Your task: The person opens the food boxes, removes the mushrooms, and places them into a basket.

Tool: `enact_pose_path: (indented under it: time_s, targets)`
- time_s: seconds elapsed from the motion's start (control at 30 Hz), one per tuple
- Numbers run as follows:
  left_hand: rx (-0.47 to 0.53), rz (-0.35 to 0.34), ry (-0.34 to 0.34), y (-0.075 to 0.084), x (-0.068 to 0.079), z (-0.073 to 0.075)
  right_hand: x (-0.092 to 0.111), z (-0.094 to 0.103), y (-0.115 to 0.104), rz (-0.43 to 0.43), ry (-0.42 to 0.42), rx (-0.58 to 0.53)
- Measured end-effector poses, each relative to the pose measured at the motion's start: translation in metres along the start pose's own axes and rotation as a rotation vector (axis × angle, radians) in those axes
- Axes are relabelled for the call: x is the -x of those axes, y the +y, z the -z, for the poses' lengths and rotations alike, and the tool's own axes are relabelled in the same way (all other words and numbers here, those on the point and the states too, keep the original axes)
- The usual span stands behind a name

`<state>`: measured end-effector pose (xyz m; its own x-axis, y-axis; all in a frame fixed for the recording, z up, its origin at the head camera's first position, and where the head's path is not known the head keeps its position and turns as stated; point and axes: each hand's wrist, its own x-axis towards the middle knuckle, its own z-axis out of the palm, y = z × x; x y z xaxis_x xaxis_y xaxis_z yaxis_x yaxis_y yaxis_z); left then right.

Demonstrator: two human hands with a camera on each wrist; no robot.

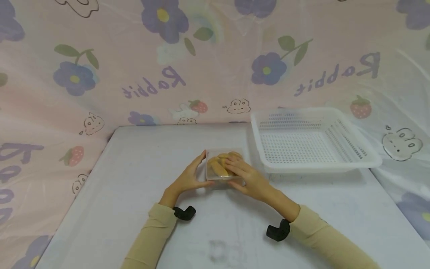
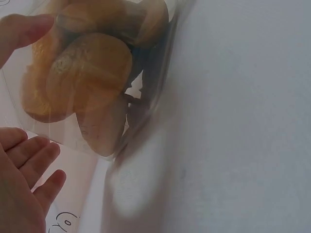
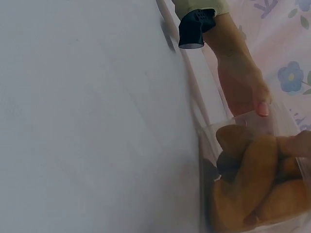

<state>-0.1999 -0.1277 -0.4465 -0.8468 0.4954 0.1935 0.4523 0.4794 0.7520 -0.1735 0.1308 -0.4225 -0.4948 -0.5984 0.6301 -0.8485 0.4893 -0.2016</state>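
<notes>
A clear plastic box [image 1: 215, 178] stands on the white table, filled with several oblong yellow-brown pieces [image 1: 219, 169]; their exact kind is not plain. My left hand [image 1: 189, 178] is spread along the box's left side. Its thumb [image 2: 36, 28] touches the near wall, while the straight fingers [image 2: 36, 158] lie beside the left wall. From the right, my right hand [image 1: 250, 179] reaches over the box. Its outstretched fingers rest on the pieces at the top, and its thumb is by the near wall. The pieces hide part of what those fingertips touch.
A white perforated plastic basket [image 1: 315, 166] stands at the back right of the table [image 1: 141, 157]. Behind the table hangs a pink curtain [image 1: 215, 56] printed with flowers and rabbits. Each wrist wears a black camera mount [image 1: 279, 230].
</notes>
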Motion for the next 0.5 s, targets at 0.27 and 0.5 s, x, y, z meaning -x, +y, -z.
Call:
enact_pose_path:
  time_s: [0.27, 0.5]
  targets:
    - [0.011, -0.013, 0.010, -0.005, 0.001, 0.002, -0.001, -0.012, -0.001, 0.003, 0.067, -0.028]
    - [-0.012, 0.000, 0.042, -0.008, 0.005, 0.006, -0.005, -0.027, 0.001, 0.026, 0.132, -0.038]
